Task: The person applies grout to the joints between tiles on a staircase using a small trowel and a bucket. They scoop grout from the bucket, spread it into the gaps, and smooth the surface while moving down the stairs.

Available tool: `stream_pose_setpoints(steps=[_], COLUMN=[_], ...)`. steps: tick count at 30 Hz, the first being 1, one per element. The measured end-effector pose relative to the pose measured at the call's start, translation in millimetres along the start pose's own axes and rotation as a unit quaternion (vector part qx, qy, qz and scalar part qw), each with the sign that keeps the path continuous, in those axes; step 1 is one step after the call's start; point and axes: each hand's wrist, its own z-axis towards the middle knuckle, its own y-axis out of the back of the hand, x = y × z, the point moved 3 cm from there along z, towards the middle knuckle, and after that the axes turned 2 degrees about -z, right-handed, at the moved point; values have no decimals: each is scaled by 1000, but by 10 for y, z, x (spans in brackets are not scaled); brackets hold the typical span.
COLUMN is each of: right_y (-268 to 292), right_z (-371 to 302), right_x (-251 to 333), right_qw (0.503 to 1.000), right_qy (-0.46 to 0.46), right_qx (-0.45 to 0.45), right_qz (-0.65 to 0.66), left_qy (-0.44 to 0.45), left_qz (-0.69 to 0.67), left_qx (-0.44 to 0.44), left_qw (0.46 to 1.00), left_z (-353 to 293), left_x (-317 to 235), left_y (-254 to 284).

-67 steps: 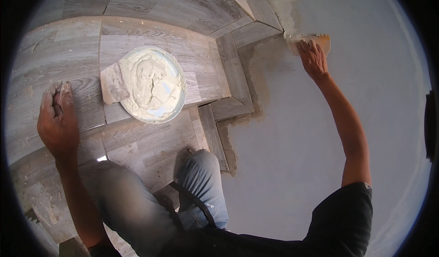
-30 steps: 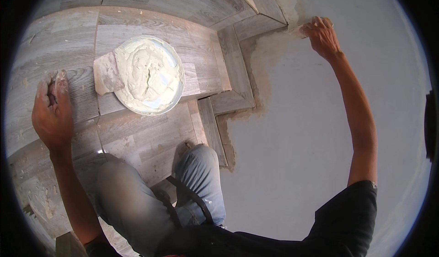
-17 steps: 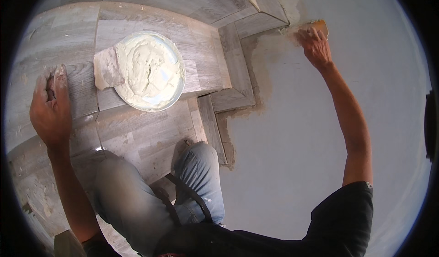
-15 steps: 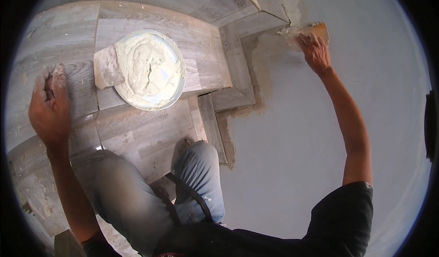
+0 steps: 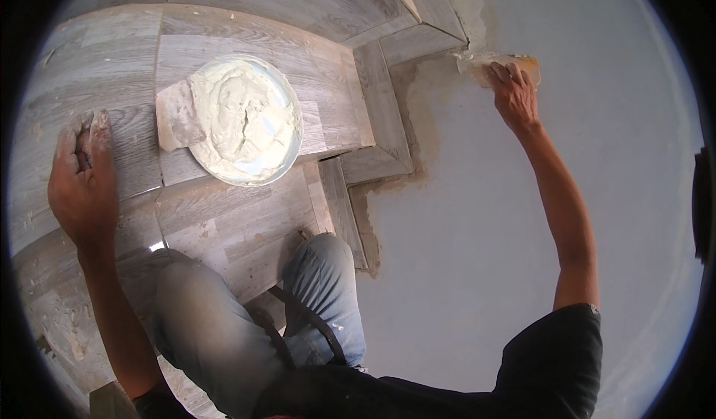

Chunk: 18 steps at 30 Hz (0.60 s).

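My right hand (image 5: 516, 102) grips a wide, flat putty spreader (image 5: 477, 67), pale and smeared with an orange right end. Its blade lies against the grey wall (image 5: 477, 217), beside the top corner of the stepped tile edging. My left hand (image 5: 86, 176), dusty with white on the fingers, rests on the wood-look tiled step with its fingers loosely bent and apart; nothing shows in it. Between my hands, a round pan of cream-white filler (image 5: 242, 117) stands on the step. A second flat spreader (image 5: 180, 116), coated in dried filler, overlaps the pan's left rim.
Wood-look tiled stairs (image 5: 231, 229) climb away from me, with upright tile skirting (image 5: 380, 105) stepping along the wall. Damp beige filler (image 5: 429, 132) borders that skirting. My knees in jeans (image 5: 324, 292) are close below the pan.
The spreader in my right hand has slid slightly nearer along the wall and lies flatter. My left hand has stayed on the step; the whole view has shifted a little.
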Motion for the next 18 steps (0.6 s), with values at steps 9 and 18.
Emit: stream_pose_setpoints(steps=[9,18], right_y=[-247,247], right_z=[-110,-87], right_x=[86,106], right_qw=[998,999], right_qy=[29,-46], right_qx=[55,-2], right_qz=[-24,16], left_qy=[-37,-70], left_qz=[1,42], left_qx=[-63,-45], left_qw=[997,996], left_z=[-5,14], left_x=[107,-20], left_y=[3,31])
